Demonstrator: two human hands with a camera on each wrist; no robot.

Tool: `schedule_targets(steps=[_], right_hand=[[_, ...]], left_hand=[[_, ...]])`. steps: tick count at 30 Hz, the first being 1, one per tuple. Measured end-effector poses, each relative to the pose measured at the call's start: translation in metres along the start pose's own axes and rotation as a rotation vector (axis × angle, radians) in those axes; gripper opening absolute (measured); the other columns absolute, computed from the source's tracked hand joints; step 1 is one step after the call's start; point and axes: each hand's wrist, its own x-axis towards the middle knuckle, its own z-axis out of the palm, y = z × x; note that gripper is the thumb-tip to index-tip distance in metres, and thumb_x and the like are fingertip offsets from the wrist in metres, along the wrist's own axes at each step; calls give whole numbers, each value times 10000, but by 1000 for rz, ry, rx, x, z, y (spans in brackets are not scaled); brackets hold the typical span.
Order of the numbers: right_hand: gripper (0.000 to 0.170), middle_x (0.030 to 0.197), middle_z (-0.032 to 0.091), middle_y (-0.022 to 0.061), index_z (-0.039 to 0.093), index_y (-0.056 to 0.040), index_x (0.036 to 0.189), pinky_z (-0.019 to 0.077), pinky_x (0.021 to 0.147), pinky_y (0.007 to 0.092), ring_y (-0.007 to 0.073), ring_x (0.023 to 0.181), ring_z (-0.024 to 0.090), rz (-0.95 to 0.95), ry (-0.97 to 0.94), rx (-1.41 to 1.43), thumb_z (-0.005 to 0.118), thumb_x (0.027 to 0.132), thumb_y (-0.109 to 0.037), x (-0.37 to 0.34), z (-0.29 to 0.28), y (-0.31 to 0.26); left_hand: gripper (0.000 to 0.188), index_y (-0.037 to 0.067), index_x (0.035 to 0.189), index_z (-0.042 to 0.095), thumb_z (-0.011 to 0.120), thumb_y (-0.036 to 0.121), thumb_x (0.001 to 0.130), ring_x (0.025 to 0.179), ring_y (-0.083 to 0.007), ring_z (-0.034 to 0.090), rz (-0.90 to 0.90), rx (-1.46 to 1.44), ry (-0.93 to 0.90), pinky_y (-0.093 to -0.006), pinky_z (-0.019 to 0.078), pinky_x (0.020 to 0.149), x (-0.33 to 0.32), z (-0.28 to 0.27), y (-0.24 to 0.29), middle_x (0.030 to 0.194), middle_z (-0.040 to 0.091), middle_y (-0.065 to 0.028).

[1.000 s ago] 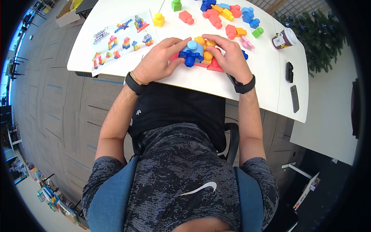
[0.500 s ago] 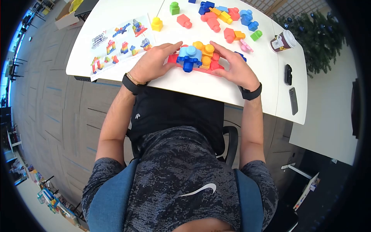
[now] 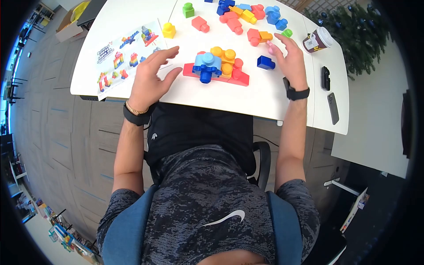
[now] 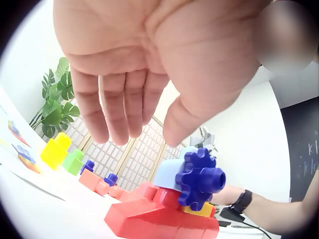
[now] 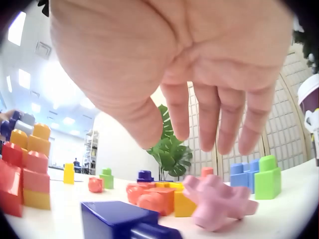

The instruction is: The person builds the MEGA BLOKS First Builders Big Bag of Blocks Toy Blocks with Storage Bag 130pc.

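A built block model stands on the table: a red base (image 3: 240, 78), yellow blocks (image 3: 227, 55) on top, and a light blue block (image 3: 207, 61) with a dark blue gear (image 4: 199, 179) on its near side. My left hand (image 3: 152, 79) hovers left of the model, fingers spread and holding nothing. In the right wrist view my right hand (image 5: 199, 64) reaches with loose, empty fingers above a pink gear (image 5: 219, 201). A dark blue block (image 3: 266, 62) lies between the model and that hand. The head view shows the pink gear partly hidden by the fingers.
Loose blocks lie along the back, among them a yellow block (image 3: 168, 30) and a green block (image 3: 188, 10). A printed sheet (image 3: 128, 57) is at left. On the right are a paper cup (image 3: 317, 39), a black case (image 3: 326, 78) and a phone (image 3: 333, 108).
Both hands were around the model a second ago and have let go. The left hand moved left; the right moved right and away toward the pink gear. The dark blue block is now uncovered.
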Motion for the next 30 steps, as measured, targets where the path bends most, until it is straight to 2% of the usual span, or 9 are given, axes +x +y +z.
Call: schedule_targets(steps=[3, 6, 8, 10, 13, 19, 24, 26, 30], right_hand=[[359, 1222, 733, 215, 711, -23, 1280, 588, 902, 395, 334, 1016, 749, -75, -126, -288, 743, 951, -164, 8, 5, 39], [355, 1192, 748, 203, 714, -25, 1281, 572, 912, 360, 334, 1026, 739, 118, -281, -242, 746, 957, -166, 15, 7, 36], [349, 1160, 761, 185, 700, -13, 1291, 582, 884, 352, 305, 992, 749, 126, -213, -218, 727, 982, -174, 15, 8, 46], [346, 1129, 773, 167, 686, -1, 1300, 592, 857, 343, 276, 958, 758, 132, -144, -196, 708, 1007, -183, 14, 10, 53], [301, 1049, 758, 89, 635, 45, 1310, 615, 793, 285, 138, 880, 744, 305, -82, 465, 582, 1098, -162, 3, -1, 46], [325, 1069, 739, 77, 587, 21, 1365, 631, 785, 299, 136, 904, 735, 308, -285, 985, 596, 1089, -150, -51, -17, -20], [247, 1054, 734, 72, 577, 16, 1296, 621, 795, 280, 113, 890, 727, 340, -546, 1047, 612, 1064, -58, -90, -14, -82], [251, 1061, 738, 77, 584, 20, 1283, 603, 816, 257, 108, 917, 733, 317, -566, 1021, 642, 1041, -11, -97, -8, -97], [185, 977, 757, 72, 666, 28, 1130, 589, 772, 228, 87, 883, 729, 269, -468, 902, 755, 975, -19, -100, -2, -108]], left_hand=[[290, 6, 1161, 767, 807, 28, 874, 911, -186, 754, -59, -44, 117, -304, 580, 810, -11, -6, 16, 1018, 799, -113], [227, -5, 1095, 780, 803, 22, 871, 871, -176, 751, -77, -116, 78, -294, 572, 789, -21, -10, 35, 978, 798, -115], [180, -5, 1047, 790, 797, 12, 868, 836, -173, 753, -69, -142, 86, -288, 570, 782, -25, -7, 45, 930, 795, -108], [183, -2, 1053, 793, 791, 9, 870, 823, -171, 755, -89, -267, 8, -288, 571, 777, -30, -3, 53, 914, 792, -105], [167, -14, 1077, 790, 774, 24, 915, 820, -155, 762, -119, -424, -105, -268, 584, 747, -37, 4, 61, 913, 788, -107], [262, -44, 1265, 704, 682, 23, 1013, 966, -156, 767, -300, -777, -325, -257, 633, 775, -37, 45, 73, 1070, 774, -128], [427, -35, 1434, 583, 685, 55, 1029, 1112, -183, 732, -419, -1015, -234, -295, 642, 855, -29, 70, 89, 1231, 736, -132], [451, -12, 1438, 581, 716, 127, 1030, 1132, -140, 714, -536, -1336, -230, -263, 627, 838, -30, 73, 90, 1262, 732, -93], [382, -32, 1384, 604, 699, 109, 1042, 1102, -140, 723, -518, -1307, -247, -273, 635, 836, -37, 67, 91, 1211, 743, -86]])
